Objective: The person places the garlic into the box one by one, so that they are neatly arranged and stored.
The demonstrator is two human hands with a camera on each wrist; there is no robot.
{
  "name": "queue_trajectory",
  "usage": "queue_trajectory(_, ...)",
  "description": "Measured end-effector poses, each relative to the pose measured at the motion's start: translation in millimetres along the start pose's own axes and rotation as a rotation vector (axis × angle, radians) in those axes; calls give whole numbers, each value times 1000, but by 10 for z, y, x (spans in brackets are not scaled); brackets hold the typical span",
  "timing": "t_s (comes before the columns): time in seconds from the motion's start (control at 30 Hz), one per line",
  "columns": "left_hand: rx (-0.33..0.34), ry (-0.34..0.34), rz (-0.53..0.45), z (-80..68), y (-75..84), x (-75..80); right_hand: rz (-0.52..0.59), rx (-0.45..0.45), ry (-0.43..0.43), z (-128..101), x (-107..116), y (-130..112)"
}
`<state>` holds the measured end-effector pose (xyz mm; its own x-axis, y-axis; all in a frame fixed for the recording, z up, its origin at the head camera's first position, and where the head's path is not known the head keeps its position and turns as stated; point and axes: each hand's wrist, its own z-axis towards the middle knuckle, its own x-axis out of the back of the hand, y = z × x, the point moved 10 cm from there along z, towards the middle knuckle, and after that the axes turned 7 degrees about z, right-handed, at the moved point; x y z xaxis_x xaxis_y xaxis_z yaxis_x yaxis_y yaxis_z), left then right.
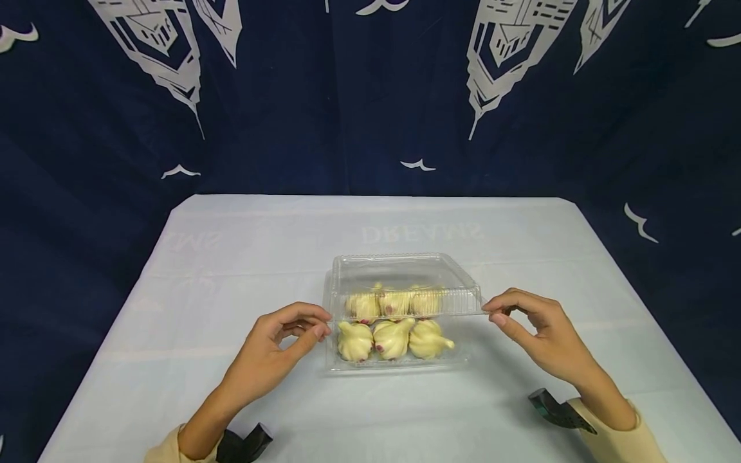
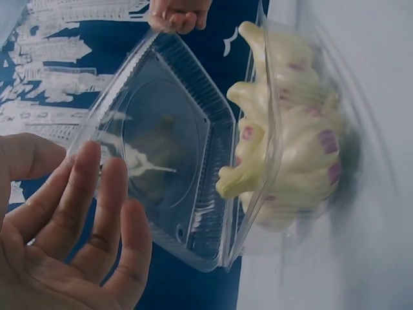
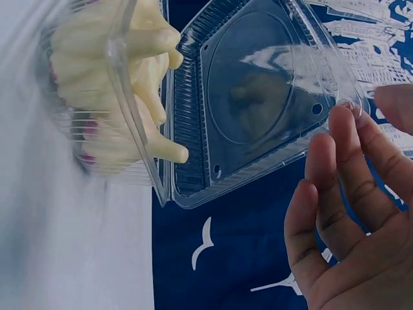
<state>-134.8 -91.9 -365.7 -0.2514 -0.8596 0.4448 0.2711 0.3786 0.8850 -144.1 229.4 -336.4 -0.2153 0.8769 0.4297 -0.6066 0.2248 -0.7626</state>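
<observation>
On the pale tablecloth [image 1: 231, 270] I see a clear clamshell container [image 1: 399, 350], lid [image 1: 405, 280] half raised over six garlic bulbs [image 1: 393, 337]. My left hand [image 1: 278, 350] and right hand [image 1: 535, 331] pinch its front corners.

Faint mirrored lettering reading "DREAMS" shows through the white tablecloth [image 1: 231, 270] behind the container; a second, partial word at left is illegible.

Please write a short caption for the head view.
Both hands pinch the half-raised lid of a clear box of garlic bulbs.
</observation>
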Motion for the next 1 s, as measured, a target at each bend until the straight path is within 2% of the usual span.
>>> queue_trajectory(0.1, 54, -22, -28, -33, -72, -66, 18, -42, -10, -59, -13, 44)
queue_trajectory(0.3, 162, -59, -172, -113, -217, -238, 29, -267, -89, -179, -65, 208)
queue_trajectory(0.5, 276, -21, -289, -169, -378, -335, 167, -432, -67, -224, -110, 314)
queue_trajectory(0.67, 319, 16, -317, -202, -460, -388, 192, -466, -29, -261, -168, 356)
queue_trajectory(0.9, 396, 54, -288, -267, -615, -444, 22, -486, 13, -320, -240, 426)
queue_trajectory(1.0, 424, 63, -263, -288, -651, -441, 15, -509, 8, -358, -290, 482)
